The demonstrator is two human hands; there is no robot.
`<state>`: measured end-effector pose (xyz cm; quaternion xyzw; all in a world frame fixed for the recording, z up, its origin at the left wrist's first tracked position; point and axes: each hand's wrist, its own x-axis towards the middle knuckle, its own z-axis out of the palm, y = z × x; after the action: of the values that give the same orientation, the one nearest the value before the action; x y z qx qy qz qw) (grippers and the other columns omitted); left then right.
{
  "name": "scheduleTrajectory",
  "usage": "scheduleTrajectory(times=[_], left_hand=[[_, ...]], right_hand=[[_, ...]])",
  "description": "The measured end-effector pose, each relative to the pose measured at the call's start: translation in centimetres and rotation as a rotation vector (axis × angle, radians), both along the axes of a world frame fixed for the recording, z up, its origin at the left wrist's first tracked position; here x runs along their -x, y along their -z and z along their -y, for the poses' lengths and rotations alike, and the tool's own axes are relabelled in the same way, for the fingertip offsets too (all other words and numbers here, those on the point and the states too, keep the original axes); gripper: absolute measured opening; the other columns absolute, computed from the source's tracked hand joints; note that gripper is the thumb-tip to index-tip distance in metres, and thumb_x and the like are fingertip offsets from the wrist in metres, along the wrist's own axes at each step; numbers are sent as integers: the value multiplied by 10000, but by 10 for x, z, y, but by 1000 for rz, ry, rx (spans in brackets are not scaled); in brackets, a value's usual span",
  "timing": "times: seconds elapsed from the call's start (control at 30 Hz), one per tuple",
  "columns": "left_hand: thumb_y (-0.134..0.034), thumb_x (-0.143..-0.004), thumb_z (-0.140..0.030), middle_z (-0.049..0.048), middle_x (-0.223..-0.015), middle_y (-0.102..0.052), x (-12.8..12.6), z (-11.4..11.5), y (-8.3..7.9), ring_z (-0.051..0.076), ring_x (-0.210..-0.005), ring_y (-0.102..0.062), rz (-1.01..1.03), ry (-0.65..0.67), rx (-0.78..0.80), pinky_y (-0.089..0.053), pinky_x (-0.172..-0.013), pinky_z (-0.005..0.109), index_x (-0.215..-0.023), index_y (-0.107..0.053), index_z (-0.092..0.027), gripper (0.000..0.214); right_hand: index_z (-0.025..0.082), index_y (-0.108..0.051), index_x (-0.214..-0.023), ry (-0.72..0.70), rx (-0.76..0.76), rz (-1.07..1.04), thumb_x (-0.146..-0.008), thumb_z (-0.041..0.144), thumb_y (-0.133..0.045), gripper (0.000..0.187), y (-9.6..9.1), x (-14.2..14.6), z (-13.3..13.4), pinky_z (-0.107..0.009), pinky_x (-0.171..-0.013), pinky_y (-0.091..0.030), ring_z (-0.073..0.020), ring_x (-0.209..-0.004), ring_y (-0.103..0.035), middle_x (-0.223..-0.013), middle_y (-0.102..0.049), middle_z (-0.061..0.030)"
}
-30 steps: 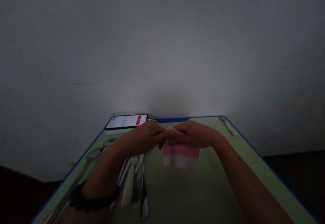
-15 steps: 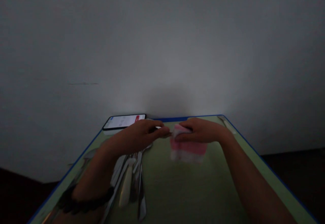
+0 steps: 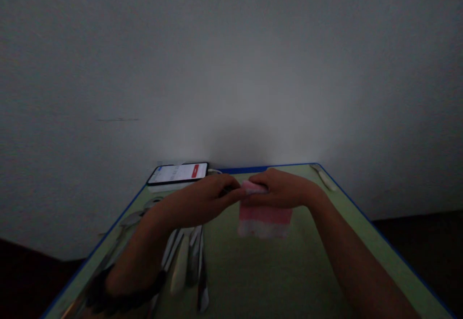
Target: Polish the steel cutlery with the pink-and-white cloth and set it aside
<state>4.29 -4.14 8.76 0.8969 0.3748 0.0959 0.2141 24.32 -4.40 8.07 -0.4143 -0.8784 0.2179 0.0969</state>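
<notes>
Pink-and-white banded cloth (image 3: 265,216) pinched in the right hand (image 3: 284,188) above a pale green, blue-edged table (image 3: 289,280), near the narrowly curled left hand (image 3: 213,193), its contents impossible to tell, with possible jostling of long, cream-and-silver cutlery (image 3: 180,266) from a low left forearm (image 3: 142,246).

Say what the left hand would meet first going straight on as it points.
Most likely the pink-and-white cloth in the right hand, at the fingertips of the left hand; depth is unclear.
</notes>
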Motion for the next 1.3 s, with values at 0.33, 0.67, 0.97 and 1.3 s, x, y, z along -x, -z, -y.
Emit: scheduleTrajectory(times=[0.33,0.67,0.97,1.3], left_hand=[[-373,-883,-452,28,-856,-627,3,-2,-2,153,-755,-570,31,15,-38,-418,-671,248,-932,-589,-188,344],[-319,-903,-412,-11,-671,-607,25,-9,2,113,-552,-559,91,-42,139,-407,-506,201,-1004,-559,-194,340],[-298,-908,-340,-6,-553,-592,-8,2,4,98,-513,-541,8,82,231,-398,-536,195,-632,-540,-164,406],[-314,-905,-338,-26,-613,-533,1,-10,12,89,-556,-486,172,108,315,-387,-551,191,-715,-517,-173,323]], right_hand=[[154,-570,-834,-78,21,-128,-842,409,-445,284,4,-5,-3,-213,-566,-325,-101,-626,-476,-743,-588,-13],[152,-532,-771,-15,84,-116,-851,430,-415,312,0,-17,-2,-203,-521,-306,-94,-595,-450,-683,-543,7],[153,-552,-775,-82,-108,-9,-877,344,-380,276,6,-1,-3,-230,-576,-300,-111,-621,-463,-712,-579,-26],[157,-542,-811,20,-71,-128,-886,366,-365,283,9,5,-4,-233,-608,-341,-122,-663,-491,-778,-611,-36]])
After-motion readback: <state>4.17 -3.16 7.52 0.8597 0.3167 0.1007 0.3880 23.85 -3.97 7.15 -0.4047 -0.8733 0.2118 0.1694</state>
